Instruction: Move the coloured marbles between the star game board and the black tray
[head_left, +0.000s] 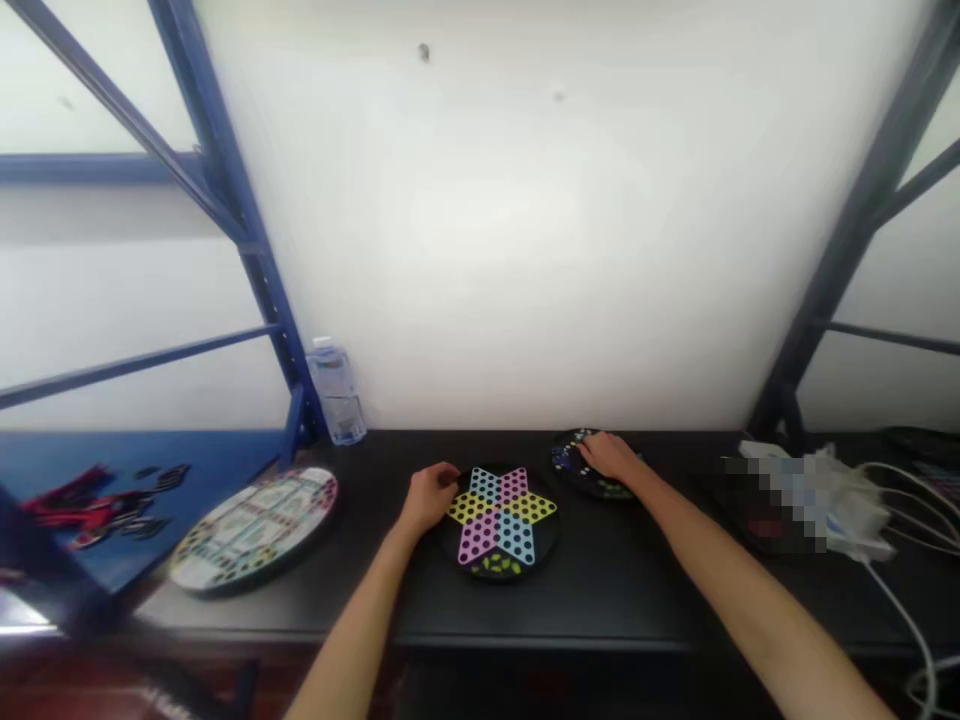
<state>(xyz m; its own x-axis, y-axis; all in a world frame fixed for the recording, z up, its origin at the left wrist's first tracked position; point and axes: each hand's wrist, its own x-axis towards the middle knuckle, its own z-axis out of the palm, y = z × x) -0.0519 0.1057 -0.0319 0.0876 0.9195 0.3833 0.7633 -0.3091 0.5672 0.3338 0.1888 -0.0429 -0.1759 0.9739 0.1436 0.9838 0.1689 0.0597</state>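
A Chinese checkers board point(496, 520) with a pink, yellow and light-blue star full of dark holes lies on the black table. At its upper left edge is my left hand point(433, 494), its fingers curled in; what they hold, if anything, is hidden. Yellow-green pieces point(496, 565) lie in the near rim of the board. Behind and to the right sits a round black tray point(559, 462) with small white, blue and yellow-green pieces. My right hand point(611, 455) reaches into this tray, fingertips together among the pieces; anything pinched there is too small to make out.
A round white patterned board point(259, 525) lies at the left. A clear water bottle point(337, 392) stands by the blue rack post point(259, 250). White cables and plastic wrapping point(855, 505) lie at the right. Red and black items point(97, 505) rest on a blue surface far left.
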